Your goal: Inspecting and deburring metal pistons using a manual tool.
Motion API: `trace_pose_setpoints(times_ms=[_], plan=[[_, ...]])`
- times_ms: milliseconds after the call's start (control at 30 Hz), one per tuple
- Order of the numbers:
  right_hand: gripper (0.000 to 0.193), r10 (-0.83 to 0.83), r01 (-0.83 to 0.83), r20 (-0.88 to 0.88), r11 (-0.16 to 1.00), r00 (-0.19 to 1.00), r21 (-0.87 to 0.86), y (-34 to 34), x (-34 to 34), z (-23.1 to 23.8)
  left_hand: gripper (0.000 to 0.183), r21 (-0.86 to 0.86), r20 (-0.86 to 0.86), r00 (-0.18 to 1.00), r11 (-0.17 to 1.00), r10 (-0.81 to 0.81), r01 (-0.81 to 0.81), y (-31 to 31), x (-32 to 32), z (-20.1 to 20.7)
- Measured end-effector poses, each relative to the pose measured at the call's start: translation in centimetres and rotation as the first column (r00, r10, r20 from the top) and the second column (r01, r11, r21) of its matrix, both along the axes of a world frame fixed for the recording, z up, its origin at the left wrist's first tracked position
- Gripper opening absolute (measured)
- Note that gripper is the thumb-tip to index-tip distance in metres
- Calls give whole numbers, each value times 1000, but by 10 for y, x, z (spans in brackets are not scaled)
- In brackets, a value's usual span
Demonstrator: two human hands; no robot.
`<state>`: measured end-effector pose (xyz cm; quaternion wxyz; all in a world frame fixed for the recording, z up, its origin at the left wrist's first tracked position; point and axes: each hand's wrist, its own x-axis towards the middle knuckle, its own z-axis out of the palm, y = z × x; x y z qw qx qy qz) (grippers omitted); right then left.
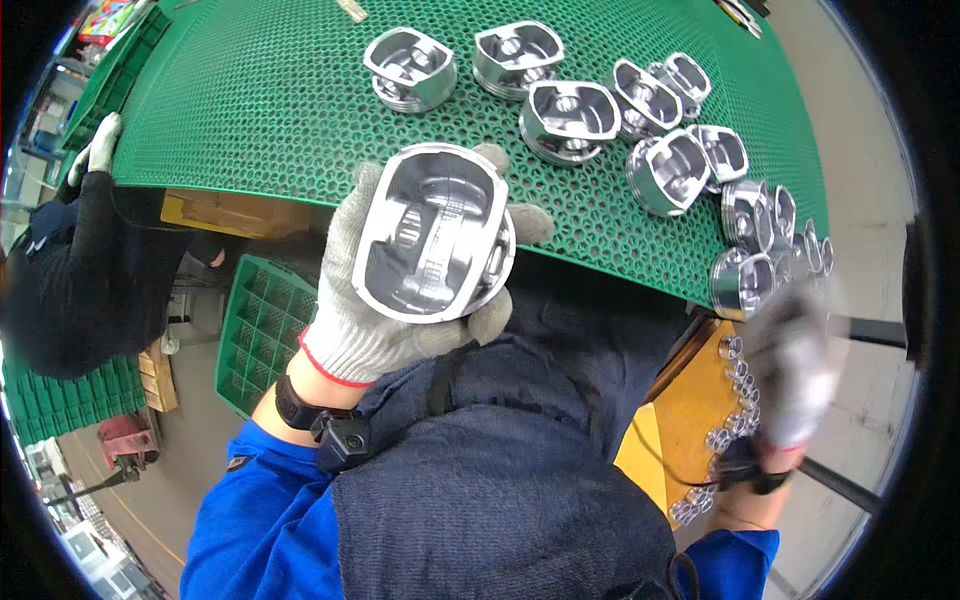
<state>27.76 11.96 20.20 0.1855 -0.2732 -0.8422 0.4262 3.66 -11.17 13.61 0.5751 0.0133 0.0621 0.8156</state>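
Piston (435, 230) sits in the person's left hand (372, 338), gloved fingers (530, 225) wrapped round its sides, hollow end facing the wearer, probably so the inside's easy to see. That forearm (268, 425) angles up in front of the body (500, 480). Right hand (795, 365) is a blur beside more pistons (570, 122), can't tell if it's gripping one. Those sit on the green desk (250, 120), likely for easy reach.

Free room I see: green mat (240, 110), wide open left stretch. Obstacles I log: pistons (560, 138), clustered from top centre to right corner; held piston (435, 235) in left hand (350, 325), before the near edge; blurred right hand (797, 370) beside that corner; co-worker's hand (103, 143), far left.
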Motion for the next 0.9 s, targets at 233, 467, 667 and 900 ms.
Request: trace_pose_setpoints(times_ms=[233, 467, 667, 900], plan=[[42, 381, -372, -64, 921, 922, 120, -69, -52, -59, 86, -43, -112, 984, 990, -138, 134, -7, 2, -5], [33, 379, -356, -88, 912, 921, 202, -75, -64, -60, 83, -101, -56, 997, 994, -54, 48, -9, 14, -8], [32, 486, -483, -13, 871, 874, 91, -70, -56, -51, 88, -148, -337, 941, 989, -23, -29, -12, 1, -7], [34, 243, -277, -193, 944, 951, -180, -60, -44, -45, 92, -126, -572, 815, 972, 94, -200, 2, -4, 10]])
